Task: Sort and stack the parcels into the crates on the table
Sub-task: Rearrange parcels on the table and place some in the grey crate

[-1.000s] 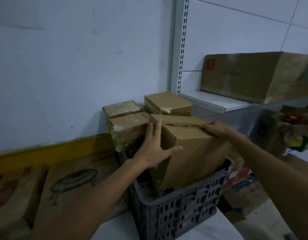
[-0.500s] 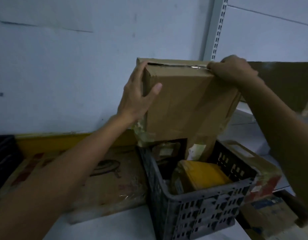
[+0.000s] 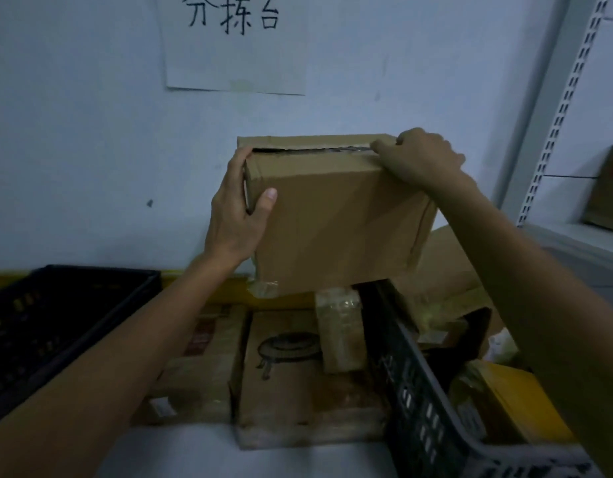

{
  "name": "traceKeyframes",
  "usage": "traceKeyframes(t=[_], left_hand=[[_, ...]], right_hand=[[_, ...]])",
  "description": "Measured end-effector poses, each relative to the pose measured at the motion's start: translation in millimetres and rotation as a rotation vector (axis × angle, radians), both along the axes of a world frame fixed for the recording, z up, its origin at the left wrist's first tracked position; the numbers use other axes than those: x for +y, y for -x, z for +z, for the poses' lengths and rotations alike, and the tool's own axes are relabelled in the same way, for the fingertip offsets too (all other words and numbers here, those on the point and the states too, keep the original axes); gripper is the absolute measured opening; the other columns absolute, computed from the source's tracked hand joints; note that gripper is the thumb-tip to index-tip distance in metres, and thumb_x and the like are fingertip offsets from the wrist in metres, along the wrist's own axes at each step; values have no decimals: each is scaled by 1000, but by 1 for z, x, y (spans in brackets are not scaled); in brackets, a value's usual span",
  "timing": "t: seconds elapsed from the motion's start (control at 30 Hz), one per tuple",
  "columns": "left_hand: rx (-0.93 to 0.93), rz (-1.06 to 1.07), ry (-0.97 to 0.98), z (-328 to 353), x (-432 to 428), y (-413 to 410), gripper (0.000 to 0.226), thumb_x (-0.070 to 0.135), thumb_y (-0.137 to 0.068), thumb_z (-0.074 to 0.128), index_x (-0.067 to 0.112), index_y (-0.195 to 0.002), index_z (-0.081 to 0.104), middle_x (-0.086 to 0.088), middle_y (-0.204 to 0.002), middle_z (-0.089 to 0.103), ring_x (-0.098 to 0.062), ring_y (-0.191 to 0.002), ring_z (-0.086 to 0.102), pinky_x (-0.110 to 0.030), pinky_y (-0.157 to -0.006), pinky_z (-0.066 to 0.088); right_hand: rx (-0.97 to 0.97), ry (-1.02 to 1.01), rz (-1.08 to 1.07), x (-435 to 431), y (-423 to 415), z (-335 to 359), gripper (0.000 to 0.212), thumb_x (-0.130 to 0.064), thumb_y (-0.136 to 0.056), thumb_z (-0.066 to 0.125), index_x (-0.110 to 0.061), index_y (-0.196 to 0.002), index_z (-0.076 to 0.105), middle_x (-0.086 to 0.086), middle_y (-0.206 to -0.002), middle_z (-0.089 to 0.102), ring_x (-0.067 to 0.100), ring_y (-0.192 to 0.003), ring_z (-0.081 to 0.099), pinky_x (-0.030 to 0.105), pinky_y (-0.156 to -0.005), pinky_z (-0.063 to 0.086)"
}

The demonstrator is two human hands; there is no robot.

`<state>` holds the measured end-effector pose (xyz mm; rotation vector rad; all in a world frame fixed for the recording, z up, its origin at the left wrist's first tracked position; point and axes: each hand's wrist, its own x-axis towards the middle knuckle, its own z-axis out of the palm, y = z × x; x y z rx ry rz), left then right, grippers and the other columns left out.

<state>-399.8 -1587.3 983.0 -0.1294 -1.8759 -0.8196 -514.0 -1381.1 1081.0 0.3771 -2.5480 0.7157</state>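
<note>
**Cardboard box held up between two hands above the crates**

Head view: A brown cardboard box (image 3: 336, 215) is held in the air in front of the pale wall, above and just left of the grey crate (image 3: 422, 405) at the lower right. The left hand (image 3: 234, 215) clasps the box's left edge, thumb on the near face and fingers (image 3: 241, 163) wrapped round the side, mostly out of sight behind the cardboard. The right hand (image 3: 419, 157) grips the top right corner, its fingers curled over the top flap, which gapes a little along a dark slit. The box's underside and far side cannot be seen.

The grey crate is cut off by the right and bottom edges and partly covered by the right forearm; inside it a yellow parcel (image 3: 501, 405) shows, along with dim shapes too dark to make out. A black crate (image 3: 56, 326) sits at the left, cut off by the picture's edge, its inside lost in shadow. Between the crates, flat cartons (image 3: 288, 384) lie on the counter (image 3: 229, 453), one printed with a round drawing; a small taped parcel (image 3: 339, 329) rests on them, just below the held box. A paper sign (image 3: 232, 43) on the wall is cropped at the top. At the far right stands a slotted shelf post (image 3: 567, 98).
</note>
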Motion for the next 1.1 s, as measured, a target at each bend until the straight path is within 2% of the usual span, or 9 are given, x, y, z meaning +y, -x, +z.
traceKeyframes(t=[0.1, 0.3, 0.43, 0.53, 0.63, 0.77, 0.9, 1.03, 1.1], left_hand=[[-8, 43, 14, -7, -29, -9, 77, 55, -81, 37, 13, -144, 26, -11, -139, 46, -26, -121, 50, -38, -98, 44], [-71, 130, 11, -37, -99, -40, 77, 55, -83, 40, 15, -146, 22, -11, -147, 37, -25, -131, 40, -42, -106, 37], [-100, 187, 66, -60, -134, -55, 70, 54, -85, 40, 19, -143, 25, -9, -150, 28, -20, -136, 30, -35, -110, 29], [-154, 234, 58, -80, -153, -62, 69, 53, -84, 42, 15, -140, 31, -17, -151, 23, -27, -138, 28, -43, -110, 30], [-208, 258, 30, -101, -167, -67, 66, 56, -81, 44, 20, -136, 33, -18, -152, 19, -30, -138, 26, -51, -109, 31], [-264, 278, -32, -122, -176, -72, 68, 58, -79, 45, 20, -134, 35, -18, -150, 20, -31, -137, 27, -50, -108, 33], [-293, 296, -47, -140, -171, -72, 61, 60, -75, 48, 33, -126, 31, -15, -152, 13, -31, -137, 26, -49, -108, 33], [-291, 344, -39, -161, -167, -70, 63, 68, -77, 45, 31, -125, 27, -22, -151, 10, -37, -138, 22, -53, -109, 29], [-315, 378, -20, -171, -166, -69, 67, 75, -79, 33, 27, -126, 26, -26, -150, 11, -40, -137, 23, -52, -108, 29]], right_hand=[[-28, 49, 82, -32, 0, -13, 54, -56, -86, 40, -14, -114, 59, 11, -120, 57, 34, -117, 47, 47, -100, 30], [-58, 86, 275, -113, -4, -57, 41, -51, -84, 44, -18, -100, 62, 5, -100, 62, 28, -101, 54, 44, -94, 41], [-94, 95, 378, -154, -8, -85, 48, -51, -86, 50, -17, -118, 58, 8, -116, 62, 26, -105, 54, 40, -94, 44], [-131, 98, 431, -179, -7, -103, 55, -52, -87, 52, -20, -131, 51, 6, -130, 55, 27, -120, 49, 40, -97, 39], [-175, 103, 470, -202, -2, -121, 60, -57, -85, 54, -23, -134, 48, 3, -134, 54, 27, -123, 47, 44, -102, 40], [-232, 100, 469, -221, 6, -143, 63, -60, -81, 56, -24, -133, 49, 2, -135, 53, 27, -125, 45, 44, -103, 40], [-301, 136, 524, -229, 20, -157, 55, -46, -86, 57, -24, -135, 47, 4, -139, 49, 28, -131, 38, 42, -103, 36], [-443, 128, 643, -240, 34, -175, 50, -26, -89, 52, -26, -138, 46, 8, -143, 42, 29, -135, 31, 40, -110, 28], [-498, 115, 701, -244, 38, -182, 49, -20, -89, 53, -27, -137, 48, 8, -144, 40, 28, -133, 33, 37, -109, 29]])
